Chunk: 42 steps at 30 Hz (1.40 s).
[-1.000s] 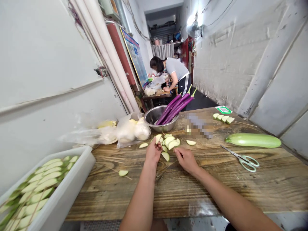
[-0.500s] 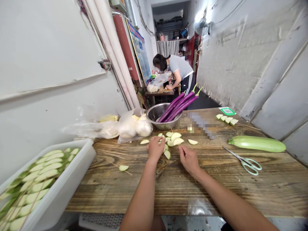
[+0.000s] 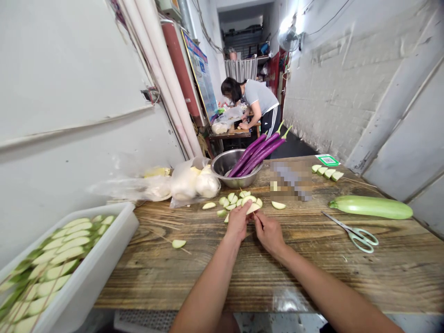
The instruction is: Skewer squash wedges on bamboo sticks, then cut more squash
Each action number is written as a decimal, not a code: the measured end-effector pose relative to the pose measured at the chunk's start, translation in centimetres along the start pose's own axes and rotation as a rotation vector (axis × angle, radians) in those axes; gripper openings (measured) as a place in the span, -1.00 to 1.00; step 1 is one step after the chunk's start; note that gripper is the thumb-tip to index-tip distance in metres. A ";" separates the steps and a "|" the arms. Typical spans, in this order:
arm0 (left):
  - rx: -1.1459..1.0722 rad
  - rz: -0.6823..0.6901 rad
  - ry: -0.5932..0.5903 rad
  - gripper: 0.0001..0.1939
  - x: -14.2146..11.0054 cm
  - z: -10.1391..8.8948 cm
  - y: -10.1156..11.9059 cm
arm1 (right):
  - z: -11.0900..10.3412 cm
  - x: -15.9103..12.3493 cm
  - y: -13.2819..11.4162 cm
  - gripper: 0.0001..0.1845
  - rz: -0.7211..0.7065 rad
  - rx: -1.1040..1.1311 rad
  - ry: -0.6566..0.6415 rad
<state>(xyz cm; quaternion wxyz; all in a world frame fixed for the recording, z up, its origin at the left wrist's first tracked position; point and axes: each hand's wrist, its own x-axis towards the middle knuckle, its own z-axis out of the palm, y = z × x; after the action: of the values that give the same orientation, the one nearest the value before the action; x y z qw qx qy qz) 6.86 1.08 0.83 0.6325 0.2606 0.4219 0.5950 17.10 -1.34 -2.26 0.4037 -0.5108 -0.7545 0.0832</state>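
Note:
Over the wooden table, my left hand [image 3: 238, 223] pinches a pale green zucchini slice [image 3: 253, 208] at its edge. Close beside it, my right hand [image 3: 270, 235] is closed around a thin wooden skewer [image 3: 254, 214], mostly hidden by the fingers; the skewer's tip [image 3: 241, 189] shows beyond the slices. The two hands nearly touch. Loose half-moon zucchini slices [image 3: 231, 200] lie in a pile just past my fingers, partly covered by the held ones. One single slice [image 3: 278, 205] rests to the right of the pile.
At left stands a white tub [image 3: 120, 222] of skewered slices. Bare skewers [image 3: 161, 215] lie nearby. Behind are bagged vegetables [image 3: 187, 182] and a steel bowl [image 3: 222, 162] with purple eggplants [image 3: 255, 155]. A whole zucchini [image 3: 373, 206] and scissors [image 3: 357, 233] lie right. A person [image 3: 258, 99] bends over another table.
My left hand first reached over the loose slices, then came right to my right hand with a slice. The pile now sits more spread out. My right hand has kept its grip.

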 end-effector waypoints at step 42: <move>-0.041 0.135 0.012 -0.69 1.1 -1.0 1.6 | 0.0 -0.3 -0.2 -0.69 -0.001 0.229 -0.191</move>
<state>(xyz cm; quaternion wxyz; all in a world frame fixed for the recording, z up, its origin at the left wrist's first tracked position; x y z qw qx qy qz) 5.12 2.19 1.37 0.5935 0.2717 0.3947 0.6466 17.01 -1.71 -2.35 0.3856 -0.4507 -0.7753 0.2171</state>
